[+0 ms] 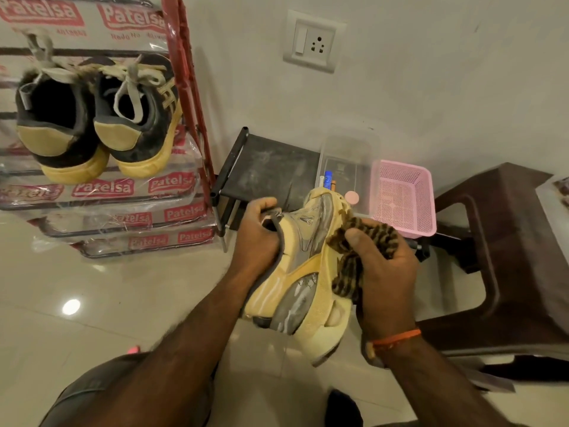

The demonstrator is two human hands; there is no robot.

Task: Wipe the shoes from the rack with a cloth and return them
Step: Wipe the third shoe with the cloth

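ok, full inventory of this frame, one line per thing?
shoe: 1, cream and grey, held in both hands
cloth: 1, brown striped, against the shoe's sole
black shoes: 2, black with yellow soles, on rack
rack: 1, red frame, left
basket: 1, pink, by wall
clear box: 1, beside basket
stool: 1, brown, right
socket: 1, white, wall
left hand: grips shoe
right hand: grips cloth

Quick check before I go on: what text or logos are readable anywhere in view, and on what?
"Patelsa": red labels repeated across the clear plastic wrap on the shoe rack.
"Regd No": small print under the top labels; what follows is blurred.
"N": logo on the yellow shoe.
Dark booklet in the clear box: emblem too blurred to read.
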